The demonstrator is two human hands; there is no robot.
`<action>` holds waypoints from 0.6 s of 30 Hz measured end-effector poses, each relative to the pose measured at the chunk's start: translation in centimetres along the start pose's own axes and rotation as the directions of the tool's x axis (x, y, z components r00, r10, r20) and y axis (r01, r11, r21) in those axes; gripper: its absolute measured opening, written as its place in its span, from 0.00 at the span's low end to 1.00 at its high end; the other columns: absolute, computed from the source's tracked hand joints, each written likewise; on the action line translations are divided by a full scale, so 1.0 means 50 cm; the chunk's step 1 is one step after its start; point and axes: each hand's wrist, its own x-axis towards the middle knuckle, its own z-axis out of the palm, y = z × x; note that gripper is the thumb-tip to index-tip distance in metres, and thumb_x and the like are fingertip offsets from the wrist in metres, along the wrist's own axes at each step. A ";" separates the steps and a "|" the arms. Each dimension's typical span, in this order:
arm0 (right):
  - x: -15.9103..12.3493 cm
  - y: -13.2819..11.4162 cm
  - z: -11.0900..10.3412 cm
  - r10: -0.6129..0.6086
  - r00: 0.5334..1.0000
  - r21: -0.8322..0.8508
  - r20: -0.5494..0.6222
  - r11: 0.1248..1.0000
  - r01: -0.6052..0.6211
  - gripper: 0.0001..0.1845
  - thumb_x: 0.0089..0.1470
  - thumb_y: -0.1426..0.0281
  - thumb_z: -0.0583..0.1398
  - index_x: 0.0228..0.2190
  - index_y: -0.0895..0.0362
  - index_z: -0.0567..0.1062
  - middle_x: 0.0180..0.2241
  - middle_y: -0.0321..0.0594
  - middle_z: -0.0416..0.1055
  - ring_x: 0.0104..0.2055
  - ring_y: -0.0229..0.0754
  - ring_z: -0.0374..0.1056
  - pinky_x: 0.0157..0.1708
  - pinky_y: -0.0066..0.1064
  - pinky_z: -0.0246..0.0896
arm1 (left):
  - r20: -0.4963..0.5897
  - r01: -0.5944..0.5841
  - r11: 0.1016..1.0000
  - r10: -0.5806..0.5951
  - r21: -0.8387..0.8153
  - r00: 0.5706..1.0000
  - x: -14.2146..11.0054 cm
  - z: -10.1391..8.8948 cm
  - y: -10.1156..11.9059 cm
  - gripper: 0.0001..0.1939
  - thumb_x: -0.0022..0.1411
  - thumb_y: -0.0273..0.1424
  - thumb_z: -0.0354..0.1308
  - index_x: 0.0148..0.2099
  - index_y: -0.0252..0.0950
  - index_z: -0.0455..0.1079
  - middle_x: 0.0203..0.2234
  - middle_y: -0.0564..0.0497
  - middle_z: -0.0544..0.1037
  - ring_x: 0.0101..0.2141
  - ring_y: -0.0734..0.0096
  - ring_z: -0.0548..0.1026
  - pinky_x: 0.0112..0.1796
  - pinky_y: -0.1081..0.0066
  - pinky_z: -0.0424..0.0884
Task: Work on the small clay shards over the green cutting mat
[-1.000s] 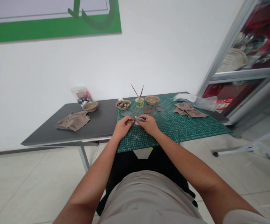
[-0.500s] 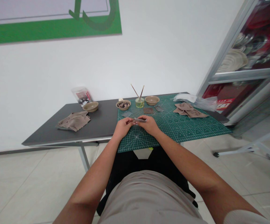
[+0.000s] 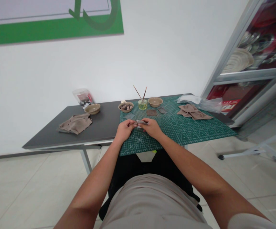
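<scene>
Both hands meet over the near left part of the green cutting mat (image 3: 188,130). My right hand (image 3: 152,128) is closed on a thin grey tool (image 3: 141,121) that points left. My left hand (image 3: 125,129) is pinched, its fingertips touching the tool's tip; whatever small thing it holds is hidden. A small grey sheet (image 3: 129,116) lies just beyond the hands. Behind it stands a tan bowl of small dark pieces (image 3: 126,107).
On the dark table (image 3: 100,127): a glass jar with two brushes (image 3: 142,103), an empty tan bowl (image 3: 155,101), another tan bowl (image 3: 92,108), brown cloths left (image 3: 75,123) and right (image 3: 192,112), plastic bags, two dark sheets (image 3: 151,112). A glass cabinet stands at right.
The pale piece seen between my hands a second ago no longer shows. The grey tool now lies level across my fingertips. Both hands stayed in nearly the same place.
</scene>
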 end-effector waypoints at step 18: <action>0.003 0.000 -0.005 -0.055 0.998 -0.004 0.034 0.998 0.055 0.09 0.47 0.63 0.64 0.29 0.57 0.77 0.24 0.34 0.71 0.28 0.37 0.64 0.31 0.29 0.55 | 0.032 -0.003 1.000 0.003 0.018 0.999 -0.004 -0.006 0.015 0.06 0.53 0.31 0.59 0.35 0.36 0.74 0.25 0.55 0.75 0.26 0.72 0.70 0.33 0.71 0.66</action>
